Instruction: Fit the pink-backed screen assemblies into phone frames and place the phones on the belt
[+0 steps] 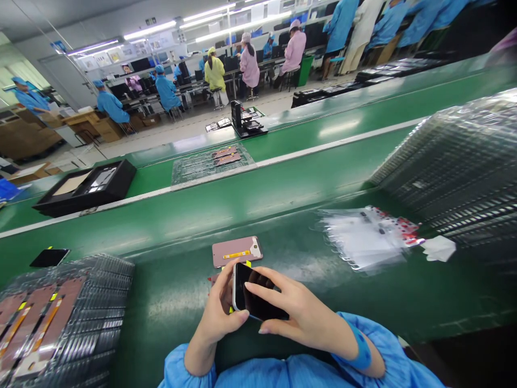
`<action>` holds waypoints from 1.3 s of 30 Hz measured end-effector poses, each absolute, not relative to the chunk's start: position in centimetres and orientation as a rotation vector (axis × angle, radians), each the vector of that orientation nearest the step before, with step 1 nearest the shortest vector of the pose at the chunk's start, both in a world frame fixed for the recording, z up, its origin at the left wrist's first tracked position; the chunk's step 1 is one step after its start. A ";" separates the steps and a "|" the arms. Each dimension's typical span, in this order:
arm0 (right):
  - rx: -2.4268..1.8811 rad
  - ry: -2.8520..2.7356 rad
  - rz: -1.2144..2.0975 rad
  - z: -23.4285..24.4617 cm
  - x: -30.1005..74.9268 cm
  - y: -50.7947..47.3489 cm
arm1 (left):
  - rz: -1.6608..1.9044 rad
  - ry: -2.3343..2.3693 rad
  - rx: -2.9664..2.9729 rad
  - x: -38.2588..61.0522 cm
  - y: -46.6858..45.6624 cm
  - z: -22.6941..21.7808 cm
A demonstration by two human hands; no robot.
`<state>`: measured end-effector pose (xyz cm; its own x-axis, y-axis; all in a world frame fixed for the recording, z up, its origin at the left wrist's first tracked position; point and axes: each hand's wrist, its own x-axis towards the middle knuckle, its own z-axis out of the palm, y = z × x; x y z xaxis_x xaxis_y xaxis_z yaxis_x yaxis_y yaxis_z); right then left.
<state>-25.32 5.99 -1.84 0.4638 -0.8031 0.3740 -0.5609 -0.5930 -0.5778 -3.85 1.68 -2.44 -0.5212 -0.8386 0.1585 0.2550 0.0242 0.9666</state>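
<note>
1. Holding a black-faced smartphone (258, 292) in both hands, tilted just above the green bench (173, 328), near the person, with its silver edge showing on the left.
2. Wrapping the left hand (216, 307) closely around that edge, its fingers (226, 285) curled firmly against the frame.
3. Spreading the right hand (301, 312) across the dark glass, its fingers (272, 280) lying over the face and its thumb running along the near side, the grip closed on the phone.
4. Lying just beyond the hands: a pink-backed phone panel (237, 251) with a yellow strip, flat on the bench.
5. Sitting to the right: a bundle of clear film sheets (365, 237) with red-marked edges, beside a white wipe (439, 248) and a tall stack of clear trays (444, 172).
6. Filling the near left: stacked trays (67, 318) carrying more pink panels, with a black phone (49, 257) just beyond them.
7. Judging from the grip, favouring the metal frame over the glass, keeping the phone level, and lifting it clear of the yellow tabs, as fingertips on dark glass probably leave smears.
</note>
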 end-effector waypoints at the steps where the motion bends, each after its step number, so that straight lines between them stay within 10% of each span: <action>1: -2.348 1.149 -0.889 -1.9 -25.3 6.0 | -1.632 -1.455 0.628 -3.8 1.7 -2.4; 39: -2.548 1.243 -0.976 0.4 -24.9 5.9 | -1.856 -1.271 0.578 -3.4 1.8 -3.6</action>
